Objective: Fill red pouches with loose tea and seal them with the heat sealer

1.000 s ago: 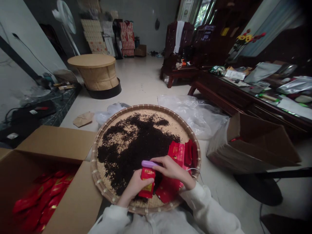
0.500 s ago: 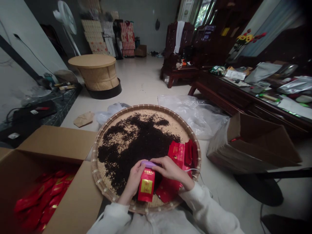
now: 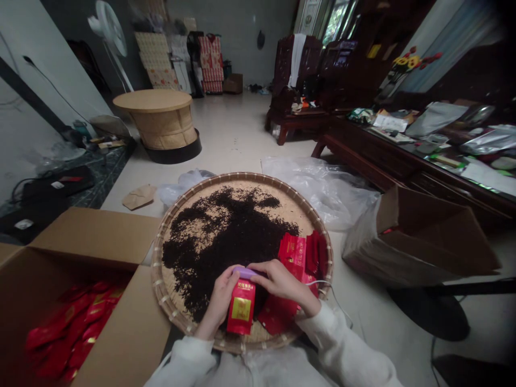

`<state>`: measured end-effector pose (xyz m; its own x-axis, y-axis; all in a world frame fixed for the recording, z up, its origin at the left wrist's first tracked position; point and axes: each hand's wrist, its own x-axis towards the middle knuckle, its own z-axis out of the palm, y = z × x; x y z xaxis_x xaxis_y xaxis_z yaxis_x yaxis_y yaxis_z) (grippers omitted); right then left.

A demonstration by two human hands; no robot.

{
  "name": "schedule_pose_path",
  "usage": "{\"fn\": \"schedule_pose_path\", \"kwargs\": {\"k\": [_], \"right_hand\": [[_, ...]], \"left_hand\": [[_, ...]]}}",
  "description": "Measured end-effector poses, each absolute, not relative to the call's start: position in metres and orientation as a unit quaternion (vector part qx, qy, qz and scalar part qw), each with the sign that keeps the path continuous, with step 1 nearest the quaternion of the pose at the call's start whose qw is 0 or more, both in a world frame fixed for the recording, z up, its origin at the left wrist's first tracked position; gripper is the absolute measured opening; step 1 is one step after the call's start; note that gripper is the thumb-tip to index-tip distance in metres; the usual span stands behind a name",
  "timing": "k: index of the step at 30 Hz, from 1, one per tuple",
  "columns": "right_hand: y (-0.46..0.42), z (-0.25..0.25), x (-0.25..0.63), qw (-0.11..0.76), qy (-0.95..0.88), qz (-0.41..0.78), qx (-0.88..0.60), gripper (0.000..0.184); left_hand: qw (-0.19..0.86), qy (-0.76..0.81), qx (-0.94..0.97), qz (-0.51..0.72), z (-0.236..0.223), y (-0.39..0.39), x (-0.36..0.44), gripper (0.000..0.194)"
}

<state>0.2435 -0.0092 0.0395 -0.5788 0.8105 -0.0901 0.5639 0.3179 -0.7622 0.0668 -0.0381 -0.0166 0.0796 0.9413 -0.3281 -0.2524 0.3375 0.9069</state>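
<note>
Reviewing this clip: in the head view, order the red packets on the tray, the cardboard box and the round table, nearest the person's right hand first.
From the right hand:
1. Red packets, on the woven tray's right side, just beyond the hand.
2. Open cardboard box, left of the tray.
3. Round table, farthest, beyond the tray at upper left.

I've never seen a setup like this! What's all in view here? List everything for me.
Round woven tray: one, tan, on the floor.
Tea leaves: one spread heap, near-black, on the tray.
Small packets: many, red, on the tray and in the left box.
Cardboard boxes: two, brown, either side of the tray.
Plastic bag: one, clear, behind the tray.
Fan: one, white, far left.
Round table: one, tan, back left.
Small bar: one, purple, atop the held packet.
Left hand: one, holding a red packet.
Right hand: one, fingers on the bar.
</note>
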Motion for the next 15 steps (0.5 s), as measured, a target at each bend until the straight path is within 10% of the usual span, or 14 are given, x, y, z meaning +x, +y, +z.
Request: {"fn": "schedule_pose_path", "kwargs": {"k": [15], "right_hand": [[-0.0064,0.0330,0.2425,0.172,-0.784,0.400,-0.442,0.035]], "left_hand": [[0.662,0.501,0.328,0.450,-0.0144,-0.0371,0.0676,0.049]]}}
